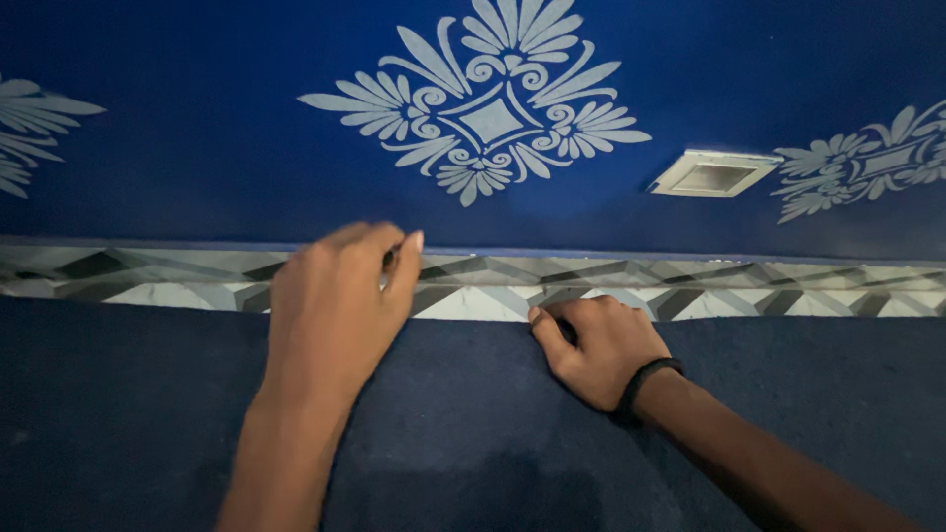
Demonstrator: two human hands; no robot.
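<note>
White floral stencils (490, 99), square wall plate (714, 174)

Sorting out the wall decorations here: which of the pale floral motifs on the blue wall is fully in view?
The middle floral motif, a diamond-centred design above the left hand. The left motif and the right motif are both cut off by the picture's edges.
</note>
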